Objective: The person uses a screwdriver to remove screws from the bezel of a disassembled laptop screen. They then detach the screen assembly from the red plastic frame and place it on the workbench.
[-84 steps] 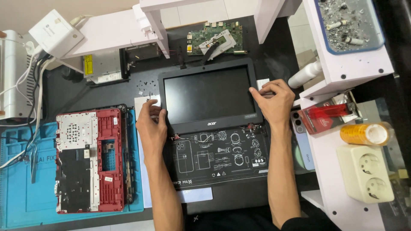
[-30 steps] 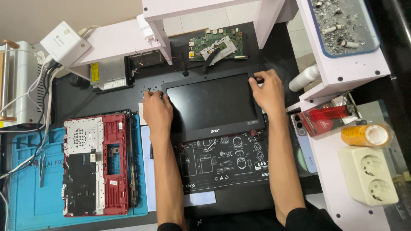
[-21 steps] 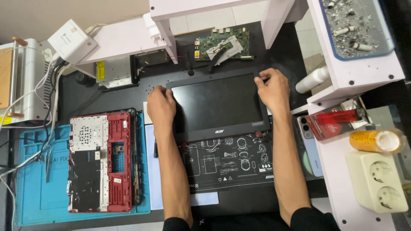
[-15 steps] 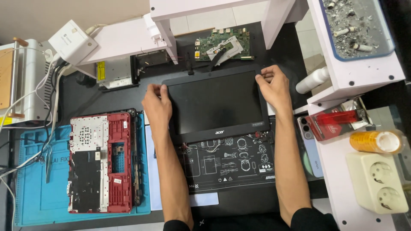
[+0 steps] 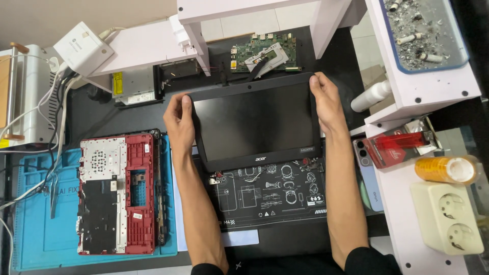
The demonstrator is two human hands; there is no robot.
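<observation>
both hands grip the laptop screen panel (image 5: 254, 122) at mid-bench: left hand (image 5: 179, 121) fingers curl round its 9 o'clock edge, right hand (image 5: 325, 102) its 3 o'clock edge. even pressure looks wise, with the hinges (image 5: 218, 178) at 6 o'clock.

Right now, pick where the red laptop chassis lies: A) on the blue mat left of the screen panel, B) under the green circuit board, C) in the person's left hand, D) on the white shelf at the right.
A: the red laptop chassis rests on the blue mat, left of the screen panel that both hands grip.
</observation>
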